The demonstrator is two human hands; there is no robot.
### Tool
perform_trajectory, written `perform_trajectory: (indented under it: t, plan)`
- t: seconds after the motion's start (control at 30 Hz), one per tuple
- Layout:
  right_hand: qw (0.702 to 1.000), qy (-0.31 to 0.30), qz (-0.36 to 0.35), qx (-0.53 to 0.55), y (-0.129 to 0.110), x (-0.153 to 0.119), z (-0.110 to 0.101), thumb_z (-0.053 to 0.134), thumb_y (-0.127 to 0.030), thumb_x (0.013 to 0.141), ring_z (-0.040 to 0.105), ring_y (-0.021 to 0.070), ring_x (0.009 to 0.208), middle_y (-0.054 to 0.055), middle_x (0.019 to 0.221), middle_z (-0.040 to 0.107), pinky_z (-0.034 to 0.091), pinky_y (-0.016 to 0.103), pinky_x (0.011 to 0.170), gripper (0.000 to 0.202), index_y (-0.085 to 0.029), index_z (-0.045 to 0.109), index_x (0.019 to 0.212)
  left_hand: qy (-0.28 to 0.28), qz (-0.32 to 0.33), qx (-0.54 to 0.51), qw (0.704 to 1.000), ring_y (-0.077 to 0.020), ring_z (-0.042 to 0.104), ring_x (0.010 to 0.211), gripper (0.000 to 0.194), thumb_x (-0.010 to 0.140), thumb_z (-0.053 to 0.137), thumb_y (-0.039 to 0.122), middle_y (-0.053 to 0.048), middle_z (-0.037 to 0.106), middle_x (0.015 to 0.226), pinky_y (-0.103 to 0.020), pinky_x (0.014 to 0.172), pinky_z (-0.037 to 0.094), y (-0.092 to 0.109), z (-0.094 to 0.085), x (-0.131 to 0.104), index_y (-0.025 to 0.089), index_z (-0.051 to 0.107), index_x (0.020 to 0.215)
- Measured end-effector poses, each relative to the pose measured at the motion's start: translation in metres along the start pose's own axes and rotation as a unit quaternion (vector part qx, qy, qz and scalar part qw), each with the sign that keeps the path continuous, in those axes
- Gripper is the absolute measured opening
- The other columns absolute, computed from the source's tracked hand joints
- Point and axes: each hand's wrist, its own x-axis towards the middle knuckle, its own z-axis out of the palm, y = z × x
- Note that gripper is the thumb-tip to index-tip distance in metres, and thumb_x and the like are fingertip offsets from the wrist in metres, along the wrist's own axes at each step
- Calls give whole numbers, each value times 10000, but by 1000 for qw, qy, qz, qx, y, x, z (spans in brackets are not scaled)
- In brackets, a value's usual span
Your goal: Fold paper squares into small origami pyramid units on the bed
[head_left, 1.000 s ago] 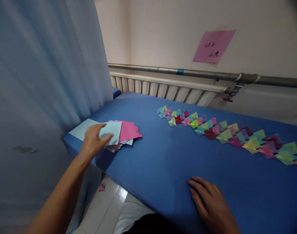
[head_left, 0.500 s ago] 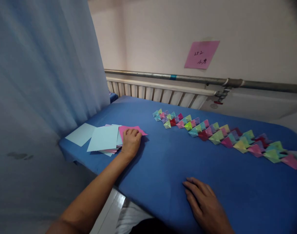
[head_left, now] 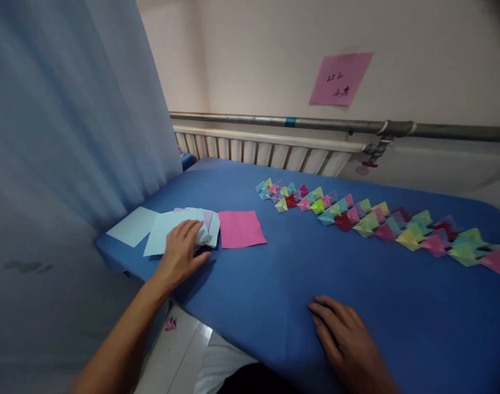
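A pile of pale blue and lilac paper sheets (head_left: 160,232) lies at the left of the blue cloth. My left hand (head_left: 182,251) is over the right part of this pile, fingers apart, holding nothing. Just right of the pile, a pink square sheet (head_left: 240,229) lies flat, apart from my fingers. My right hand (head_left: 346,334) rests on the cloth near the front edge, fingers loosely stretched and nothing in them. Folded multicoloured paper pieces (head_left: 367,223) stand in rows across the back right.
The blue-covered table (head_left: 274,290) meets a radiator (head_left: 250,150) and pipe at the back. A blue curtain (head_left: 69,137) hangs along the left. On the wall is a pink note (head_left: 341,79). A small pink scrap (head_left: 170,324) lies on the floor.
The pink sheet, earlier under my left hand on the pile, now lies farther right, let go. My left hand has moved left over the pile. My right hand is where it was.
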Motion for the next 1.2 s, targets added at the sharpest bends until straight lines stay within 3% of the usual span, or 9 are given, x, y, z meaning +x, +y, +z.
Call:
perform_trajectory:
  t: [0.1,0.23,0.4,0.7,0.83,1.0,1.2]
  plan:
    - [1000,8,-5,0,-1,1,0,383,-316,951,680,233,869,113,991,715,571,381,750,366,-189,724,990,-33,-96,84,991,-388,467,1247,708,751,670,488,-220,530,1354,-504,1011,363,-8,-1,0,115,488,1325]
    - [1000,9,1,5,-1,-1,1,393,-308,950,677,229,883,108,1006,711,565,381,766,349,-200,720,1003,-53,-157,131,978,-376,497,1196,670,814,590,528,-213,537,1335,-470,935,401,10,9,7,115,468,1328]
    - [1000,13,-1,12,-1,-2,1,412,-297,948,672,231,902,111,1020,707,559,372,771,330,-194,720,1009,-50,-195,148,968,-371,518,1140,646,843,556,511,-227,560,1279,-461,885,410,24,16,14,88,460,1321]
    - [999,30,-28,-3,-3,2,-3,414,-258,944,678,230,874,116,992,709,559,363,744,316,-177,716,985,-95,-240,130,957,-355,551,1125,585,889,491,470,-197,603,1248,-447,886,424,12,9,18,85,475,1330]
    - [999,32,-22,5,-3,2,-3,422,-259,939,677,234,866,117,985,709,558,375,738,309,-177,717,984,-67,-239,104,963,-370,576,1094,555,876,508,448,-204,643,1188,-459,867,435,5,11,19,89,523,1299]
    - [999,26,-20,12,-2,2,-2,431,-261,931,675,229,865,118,991,708,558,369,739,303,-180,719,981,-30,-224,86,970,-330,611,1050,403,884,470,276,-193,680,1117,-428,856,458,-8,13,14,86,595,1217]
    - [998,19,14,59,0,0,-1,459,-285,914,673,244,882,116,994,714,556,400,777,288,-195,725,977,31,-168,59,984,-271,624,1055,341,891,398,175,-137,699,1120,-390,917,464,-19,-2,2,130,667,1096]
